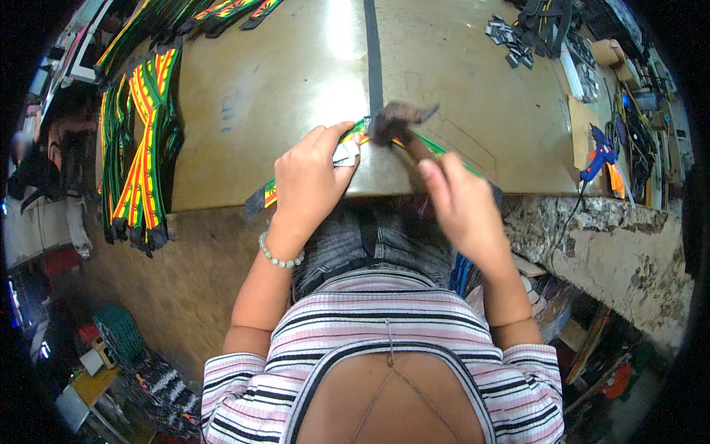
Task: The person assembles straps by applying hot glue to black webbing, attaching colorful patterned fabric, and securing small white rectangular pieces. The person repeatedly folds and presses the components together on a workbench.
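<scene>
My right hand (467, 211) is wrapped round the wooden handle of a hammer (390, 126). The hammer's head, slightly blurred, is over the middle of a green, yellow and red patterned strap (271, 195) near the table's front edge. My left hand (309, 166) is closed at that strap, its fingertips beside a small dark clip or buckle (367, 123) next to the hammer head. Small white tags (345, 154) are also pinched in my left hand. The hammer head partly hides the strap's middle. Both strap ends hang toward the table edge.
Many matching patterned straps (146, 133) hang over the table's (259, 96) left edge. A long black band (373, 55) runs down its middle. Metal clips (510, 41) lie at the far right. A blue glue gun (600, 154) with a cord sits at the right edge.
</scene>
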`<state>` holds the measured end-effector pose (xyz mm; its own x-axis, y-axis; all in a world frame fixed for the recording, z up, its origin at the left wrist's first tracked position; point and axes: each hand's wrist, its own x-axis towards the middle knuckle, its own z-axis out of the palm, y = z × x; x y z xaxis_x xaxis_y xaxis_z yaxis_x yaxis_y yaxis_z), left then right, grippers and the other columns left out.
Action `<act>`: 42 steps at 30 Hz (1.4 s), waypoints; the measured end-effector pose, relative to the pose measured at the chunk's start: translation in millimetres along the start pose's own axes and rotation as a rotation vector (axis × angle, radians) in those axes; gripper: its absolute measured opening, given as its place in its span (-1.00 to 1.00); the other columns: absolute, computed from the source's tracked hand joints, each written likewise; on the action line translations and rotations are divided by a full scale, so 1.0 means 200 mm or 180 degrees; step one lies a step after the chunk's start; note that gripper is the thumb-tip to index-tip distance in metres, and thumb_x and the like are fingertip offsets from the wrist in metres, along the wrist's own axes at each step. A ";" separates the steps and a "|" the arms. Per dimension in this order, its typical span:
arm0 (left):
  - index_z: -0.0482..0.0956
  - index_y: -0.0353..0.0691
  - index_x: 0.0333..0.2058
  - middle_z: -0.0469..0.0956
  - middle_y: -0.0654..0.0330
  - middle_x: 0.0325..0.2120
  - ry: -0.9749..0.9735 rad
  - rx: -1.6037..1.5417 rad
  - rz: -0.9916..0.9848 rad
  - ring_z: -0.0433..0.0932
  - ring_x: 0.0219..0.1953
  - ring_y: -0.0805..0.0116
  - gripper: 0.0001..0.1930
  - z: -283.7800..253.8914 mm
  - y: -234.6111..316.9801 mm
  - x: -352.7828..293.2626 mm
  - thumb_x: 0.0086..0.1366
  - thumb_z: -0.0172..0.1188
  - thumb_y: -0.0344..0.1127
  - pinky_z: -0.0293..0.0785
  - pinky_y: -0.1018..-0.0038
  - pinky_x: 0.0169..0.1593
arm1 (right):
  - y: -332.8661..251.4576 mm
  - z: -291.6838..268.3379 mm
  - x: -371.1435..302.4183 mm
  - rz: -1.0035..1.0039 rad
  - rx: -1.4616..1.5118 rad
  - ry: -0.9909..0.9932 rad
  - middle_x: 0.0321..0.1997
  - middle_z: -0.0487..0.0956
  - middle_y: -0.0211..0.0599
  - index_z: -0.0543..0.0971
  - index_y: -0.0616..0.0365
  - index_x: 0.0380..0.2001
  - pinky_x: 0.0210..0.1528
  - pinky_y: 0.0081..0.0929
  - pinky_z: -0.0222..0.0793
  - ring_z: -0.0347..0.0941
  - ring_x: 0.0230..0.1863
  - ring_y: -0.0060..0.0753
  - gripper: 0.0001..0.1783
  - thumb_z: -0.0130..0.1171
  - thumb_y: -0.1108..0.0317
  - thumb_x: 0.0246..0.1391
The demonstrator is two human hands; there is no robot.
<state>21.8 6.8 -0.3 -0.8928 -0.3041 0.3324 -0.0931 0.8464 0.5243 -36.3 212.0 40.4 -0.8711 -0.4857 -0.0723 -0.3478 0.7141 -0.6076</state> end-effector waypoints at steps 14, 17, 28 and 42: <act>0.48 -0.35 -0.38 0.40 0.08 -0.61 0.0078 -0.2242 -0.0425 0.37 -0.57 0.36 -0.78 -0.10 0.15 0.09 0.40 0.12 -0.32 0.35 0.41 -0.44 | 0.17 -0.16 0.37 -0.0829 0.2439 -0.0700 -0.01 0.57 -0.33 0.58 0.20 0.03 0.10 -0.47 0.34 0.44 -0.02 -0.46 -0.57 0.02 0.08 0.37; 0.47 -0.37 -0.39 0.34 0.02 -0.65 0.0092 -0.2452 -0.0612 0.30 -0.57 0.45 -0.74 -0.01 0.22 0.10 0.45 0.07 -0.30 0.31 0.41 -0.45 | 0.01 0.05 0.43 -0.0678 0.3814 -0.1224 -0.06 0.61 -0.29 0.53 0.27 0.00 -0.07 -0.64 0.41 0.50 -0.13 -0.61 -0.60 0.03 0.12 0.38; 0.65 -0.25 -0.33 0.59 -0.01 -0.43 -0.0582 -0.0496 0.0129 0.59 -0.38 0.01 -0.79 -0.10 0.14 0.27 0.22 0.30 -0.21 0.50 0.24 -0.27 | 0.18 -0.03 0.64 -0.0126 0.2723 -0.2209 -0.11 0.63 -0.44 0.59 0.26 -0.02 -0.08 -0.67 0.41 0.50 -0.14 -0.70 -0.65 0.23 0.25 0.24; 0.52 -0.21 -0.26 0.62 -0.01 -0.36 -0.0168 -0.0296 0.0062 0.62 -0.30 -0.07 -0.72 0.13 0.09 0.20 0.01 0.33 -0.45 0.52 0.14 -0.27 | 0.04 0.08 0.46 -0.1325 0.0987 0.0163 0.09 0.47 -0.02 0.54 0.19 0.01 0.16 -0.21 0.38 0.43 0.12 0.09 -0.57 0.12 0.59 0.01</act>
<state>-26.7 22.2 2.4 -0.9163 -0.2624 0.3026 -0.0364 0.8069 0.5895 -113.5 166.2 16.0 -0.6994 -0.6660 0.2595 -0.5561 0.2789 -0.7830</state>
